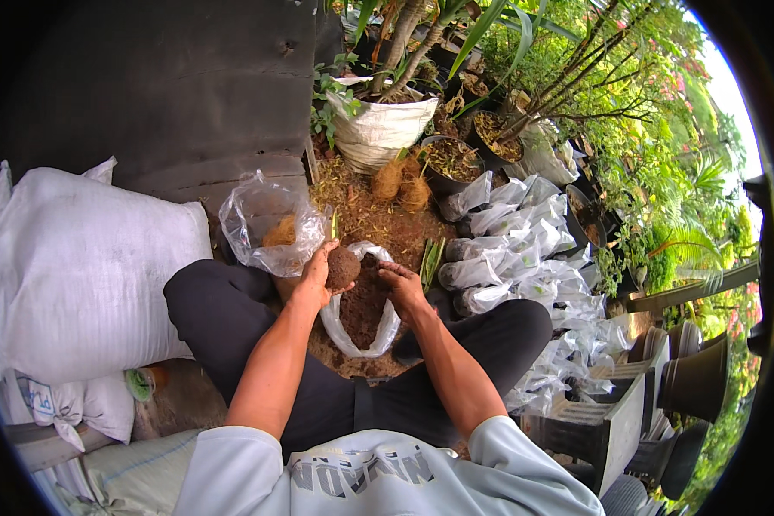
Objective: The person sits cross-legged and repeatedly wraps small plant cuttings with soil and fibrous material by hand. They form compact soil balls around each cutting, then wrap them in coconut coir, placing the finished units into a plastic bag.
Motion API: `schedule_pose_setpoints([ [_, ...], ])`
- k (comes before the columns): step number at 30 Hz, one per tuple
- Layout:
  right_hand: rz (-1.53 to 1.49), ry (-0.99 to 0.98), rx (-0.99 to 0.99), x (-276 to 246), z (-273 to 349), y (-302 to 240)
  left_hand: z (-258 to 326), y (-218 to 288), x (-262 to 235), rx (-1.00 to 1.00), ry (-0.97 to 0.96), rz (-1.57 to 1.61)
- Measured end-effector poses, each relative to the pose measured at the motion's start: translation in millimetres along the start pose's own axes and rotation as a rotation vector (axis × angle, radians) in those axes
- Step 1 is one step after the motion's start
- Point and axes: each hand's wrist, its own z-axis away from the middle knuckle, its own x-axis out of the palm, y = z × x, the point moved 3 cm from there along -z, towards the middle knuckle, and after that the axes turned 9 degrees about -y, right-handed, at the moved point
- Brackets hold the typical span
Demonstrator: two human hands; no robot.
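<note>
A bulging white woven sack (95, 267) stands well to the left of the left hand's fingers, rows of clear plastic bags (503, 241) lie beyond the right hand's fingers, and a crumpled clear plastic bag with brown fibrous contents (267, 228) sits just up and left of the left fingers. Between both sets of fingers stands an open white plastic bag of dark brown soil (363, 314), the right hand (403, 285) bunching its fingers at the right rim, their grip unclear. The left hand (319, 272) curls its fingers around a round, brown soil ball (344, 267).
</note>
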Motion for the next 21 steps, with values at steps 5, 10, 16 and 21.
schedule_pose_setpoints([
  [5, 0.144, 0.067, -0.213, 19.1, 7.3, -22.0, -5.2, -15.4, 2.3, -0.04, 0.007, -0.081],
  [10, 0.725, -0.056, -0.471, 53.1, 30.4, -32.4, -5.1, -22.0, 16.6, -0.057, -0.144, -0.128],
  [16, 1.13, -0.004, -0.683, 83.9, 51.8, -22.5, 2.4, -28.0, 26.5, -0.084, -0.114, -0.025],
  [21, 1.169, -0.042, -0.787, 88.0, 64.5, -36.2, 13.2, -17.5, 35.7, 0.003, -0.196, 0.044],
])
